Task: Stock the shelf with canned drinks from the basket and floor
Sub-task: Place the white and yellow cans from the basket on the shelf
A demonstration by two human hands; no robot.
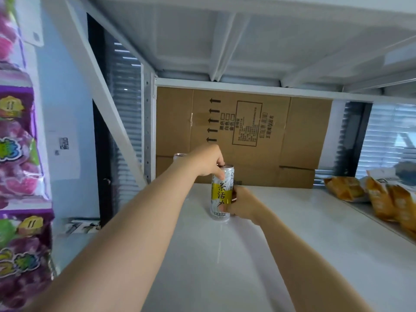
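I'm in a shop: white metal shelving [292, 233], hanging purple grape-candy bags [15, 154], orange snack packets [382, 199], flattened brown cardboard backing [247, 131].

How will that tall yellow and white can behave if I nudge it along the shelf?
The can is tall and slim on a small base, so a high push would likely tip it; once down, it would probably roll. The shelf looks smooth and glossy, so a low push should slide it. The left hand at its top and the right hand lower down suggest steadying.
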